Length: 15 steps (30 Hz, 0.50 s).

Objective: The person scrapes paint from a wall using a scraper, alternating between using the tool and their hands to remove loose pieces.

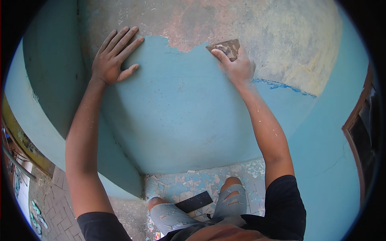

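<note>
My left hand (112,58) lies flat on the wall with its fingers spread, across the border between blue paint and bare plaster. My right hand (237,66) grips a paint scraper (228,48), a flat dark blade with a worn, paint-smeared face. Its corner meets the ragged edge of the blue paint (177,96). Thumb on the near face, the other fingers are mostly hidden behind the blade. Above both hands the wall is stripped to mottled grey, pink and yellowish plaster (281,36).
A blue pillar (52,80) juts out at the left. Paint flakes litter the tiled floor (169,184), where a black flat board (194,201) lies between my knees. Green sandals (38,219) rest on the paving at lower left. A brown-framed window (358,108) is at far right.
</note>
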Available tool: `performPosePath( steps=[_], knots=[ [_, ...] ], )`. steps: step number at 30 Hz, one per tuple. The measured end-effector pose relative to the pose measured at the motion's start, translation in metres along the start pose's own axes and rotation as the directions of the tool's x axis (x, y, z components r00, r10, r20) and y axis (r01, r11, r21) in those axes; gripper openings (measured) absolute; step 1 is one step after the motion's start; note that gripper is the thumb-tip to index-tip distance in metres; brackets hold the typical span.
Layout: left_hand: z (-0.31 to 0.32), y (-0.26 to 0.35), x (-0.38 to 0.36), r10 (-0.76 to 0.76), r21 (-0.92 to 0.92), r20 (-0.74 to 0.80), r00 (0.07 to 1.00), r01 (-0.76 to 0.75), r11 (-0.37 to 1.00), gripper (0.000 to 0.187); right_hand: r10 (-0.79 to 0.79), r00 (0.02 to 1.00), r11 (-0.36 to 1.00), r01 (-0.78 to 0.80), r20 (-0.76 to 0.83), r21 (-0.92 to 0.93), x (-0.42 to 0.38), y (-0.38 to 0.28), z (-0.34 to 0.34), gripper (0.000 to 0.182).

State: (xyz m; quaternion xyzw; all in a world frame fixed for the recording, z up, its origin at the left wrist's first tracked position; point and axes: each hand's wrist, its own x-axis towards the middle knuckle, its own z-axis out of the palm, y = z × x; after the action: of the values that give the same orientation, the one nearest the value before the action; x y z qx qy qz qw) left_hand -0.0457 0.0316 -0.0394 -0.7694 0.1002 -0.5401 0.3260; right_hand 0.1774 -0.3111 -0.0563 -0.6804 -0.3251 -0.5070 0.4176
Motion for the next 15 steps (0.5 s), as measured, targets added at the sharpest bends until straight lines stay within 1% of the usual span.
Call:
performPosePath(
  steps=[2,4,5,7,8,10,13,14,15],
  knots=[
    [0.001,-0.001,0.0,0.004,-0.015,-0.028,1.0,-0.004,1.0,0.071,0.02,1.0,1.0,-0.02,-0.008,-0.006,0.004,0.0,-0.001,0.071],
    [0.002,0.001,0.0,-0.013,-0.005,-0.025,1.0,0.012,1.0,0.07,0.057,0.997,0.994,-0.052,-0.049,0.099,0.001,0.0,0.006,0.072],
    [0.001,0.0,0.0,-0.026,0.008,-0.021,0.999,0.027,1.0,0.07,0.053,0.997,0.993,-0.047,-0.05,0.106,0.0,-0.002,0.008,0.072],
    [0.001,0.0,-0.002,-0.024,-0.001,-0.01,1.0,0.024,1.0,0.07,-0.03,0.999,1.0,0.03,0.036,0.01,-0.009,-0.003,0.005,0.073],
    [0.001,-0.001,-0.001,-0.009,-0.011,-0.007,1.0,0.009,1.0,0.071,-0.026,0.999,1.0,0.025,0.033,0.009,-0.007,-0.002,0.005,0.073],
    [0.002,-0.001,0.0,-0.004,-0.015,-0.022,1.0,0.004,1.0,0.071,0.063,0.995,0.998,-0.065,-0.074,-0.016,0.001,-0.001,0.006,0.073],
    [0.0,-0.001,0.0,-0.004,-0.007,-0.018,1.0,0.004,1.0,0.071,0.031,0.999,0.999,-0.03,-0.043,0.037,-0.015,-0.006,0.012,0.072],
    [0.0,0.0,0.0,-0.009,0.0,-0.006,1.0,0.009,1.0,0.071,0.029,0.999,0.999,-0.028,-0.039,0.04,-0.014,-0.007,0.011,0.072],
    [0.0,0.0,-0.001,-0.009,-0.004,-0.002,1.0,0.009,1.0,0.071,0.016,1.0,1.0,-0.016,0.009,0.006,-0.012,-0.006,0.008,0.072]
  ],
)
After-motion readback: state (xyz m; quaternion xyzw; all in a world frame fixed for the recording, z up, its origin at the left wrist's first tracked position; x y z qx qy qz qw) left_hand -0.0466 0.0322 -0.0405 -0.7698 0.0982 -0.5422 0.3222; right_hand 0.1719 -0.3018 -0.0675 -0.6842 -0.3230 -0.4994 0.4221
